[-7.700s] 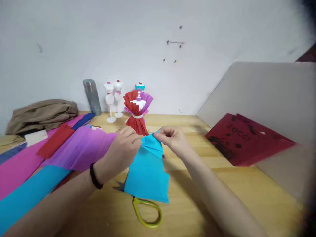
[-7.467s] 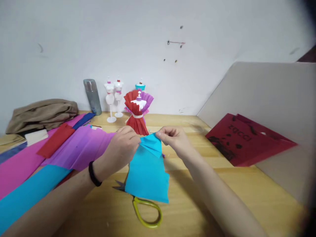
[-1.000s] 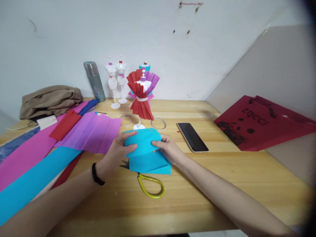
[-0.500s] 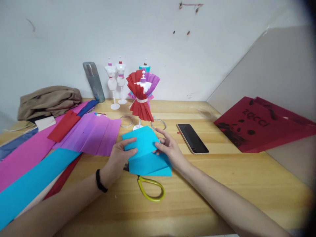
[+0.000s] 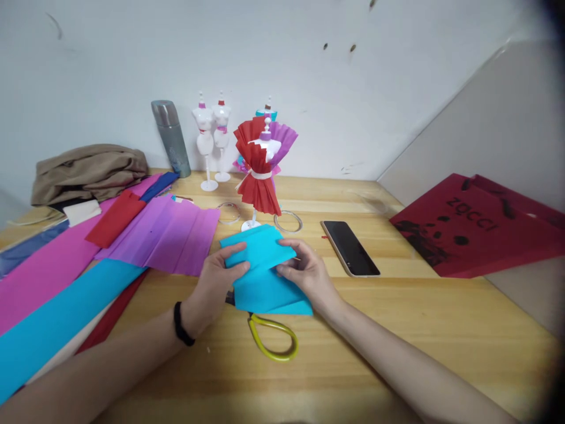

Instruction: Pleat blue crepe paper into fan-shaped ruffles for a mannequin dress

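Observation:
Folded blue paper (image 5: 265, 288) is spread between my two hands near the middle of the table. My left hand (image 5: 220, 277) grips its left side, thumb and fingers on the sheet. At the right edge, my right hand (image 5: 309, 271) pinches the upper layer between thumb and fingers. Yellow-handled scissors (image 5: 276, 338) lie below the paper, their blades mostly covered by it. Just behind the paper stands a small white dress form (image 5: 267, 147) wearing a pleated red and purple paper dress (image 5: 258, 194) with a pale band at the waist.
Coloured paper strips (image 5: 53, 288) and a brown cloth (image 5: 88, 174) cover the left side. A flask (image 5: 171, 141) and more dress forms (image 5: 205, 141) stand by the wall. Wire coils (image 5: 289, 221) lie behind the paper; a phone (image 5: 351, 247) and red bag (image 5: 477, 229) are on the right.
My right hand's fingers have shifted onto the top layer's right edge, which now reaches further right. The whole view has moved slightly.

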`<state>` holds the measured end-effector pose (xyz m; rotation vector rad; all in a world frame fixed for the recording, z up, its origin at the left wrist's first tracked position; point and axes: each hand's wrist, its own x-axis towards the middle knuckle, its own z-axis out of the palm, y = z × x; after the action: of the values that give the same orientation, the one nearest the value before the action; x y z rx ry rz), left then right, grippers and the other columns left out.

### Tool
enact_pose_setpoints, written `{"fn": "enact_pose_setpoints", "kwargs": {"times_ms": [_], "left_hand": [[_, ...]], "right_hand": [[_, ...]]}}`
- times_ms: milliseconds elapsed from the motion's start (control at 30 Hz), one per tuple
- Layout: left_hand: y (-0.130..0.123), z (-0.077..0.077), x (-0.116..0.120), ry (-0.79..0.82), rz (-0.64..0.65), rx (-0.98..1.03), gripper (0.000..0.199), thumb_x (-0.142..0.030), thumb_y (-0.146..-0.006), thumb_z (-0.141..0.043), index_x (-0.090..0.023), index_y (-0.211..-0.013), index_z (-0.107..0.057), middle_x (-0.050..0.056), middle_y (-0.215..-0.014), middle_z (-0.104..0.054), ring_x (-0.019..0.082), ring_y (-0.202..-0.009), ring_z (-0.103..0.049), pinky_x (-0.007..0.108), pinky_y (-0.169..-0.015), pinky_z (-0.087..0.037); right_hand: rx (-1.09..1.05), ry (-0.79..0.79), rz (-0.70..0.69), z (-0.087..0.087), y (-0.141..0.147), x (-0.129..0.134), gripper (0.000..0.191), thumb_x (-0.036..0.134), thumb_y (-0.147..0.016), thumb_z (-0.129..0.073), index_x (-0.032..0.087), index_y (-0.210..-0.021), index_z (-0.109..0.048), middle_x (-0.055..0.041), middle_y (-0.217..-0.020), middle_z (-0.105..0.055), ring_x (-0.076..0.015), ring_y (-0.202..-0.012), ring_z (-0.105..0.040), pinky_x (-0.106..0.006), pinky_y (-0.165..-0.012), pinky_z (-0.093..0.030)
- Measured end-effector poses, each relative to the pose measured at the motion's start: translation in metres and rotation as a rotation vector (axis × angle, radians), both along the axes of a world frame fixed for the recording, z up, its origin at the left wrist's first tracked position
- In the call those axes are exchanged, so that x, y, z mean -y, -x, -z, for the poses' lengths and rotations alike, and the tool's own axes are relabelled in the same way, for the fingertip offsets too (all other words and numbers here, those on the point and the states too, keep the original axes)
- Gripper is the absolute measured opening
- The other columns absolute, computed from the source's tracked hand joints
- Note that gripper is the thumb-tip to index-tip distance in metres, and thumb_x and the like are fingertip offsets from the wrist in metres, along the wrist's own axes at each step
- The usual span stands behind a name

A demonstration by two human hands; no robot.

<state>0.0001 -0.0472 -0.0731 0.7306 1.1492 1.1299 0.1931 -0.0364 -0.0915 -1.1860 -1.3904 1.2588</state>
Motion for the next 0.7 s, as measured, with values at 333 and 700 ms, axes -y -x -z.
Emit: {"fn": "enact_pose_setpoints", "kwargs": {"times_ms": [333, 700], "left_hand": [[-0.003, 0.004, 0.001, 0.006, 0.028, 0.033, 0.070, -0.029, -0.050, -0.087, -0.014, -0.115, -0.067, 0.004, -0.085, -0.072, 0.017, -0.069, -0.063, 0.034, -0.068, -0.052], [-0.009, 0.006, 0.012, 0.005, -0.004, 0.005, 0.061, -0.030, -0.053, -0.085, -0.016, -0.111, -0.069, 0.007, -0.104, -0.071, 0.023, -0.088, -0.064, 0.036, -0.076, -0.051]], "right_hand": [[0.827, -1.204, 0.151, -0.010, -0.001, 0.009, 0.031, 0.015, -0.085, -0.061, 0.023, -0.114, -0.062, -0.0079, -0.102, -0.064, -0.0280, -0.113, -0.052, -0.051, -0.100, -0.039], [0.962, -1.224, 0.147, -0.014, 0.006, 0.013, 0.017, 0.020, -0.090, -0.056, 0.018, -0.091, -0.073, -0.0032, -0.065, -0.061, -0.0172, -0.068, -0.050, -0.034, -0.067, -0.035]]}}
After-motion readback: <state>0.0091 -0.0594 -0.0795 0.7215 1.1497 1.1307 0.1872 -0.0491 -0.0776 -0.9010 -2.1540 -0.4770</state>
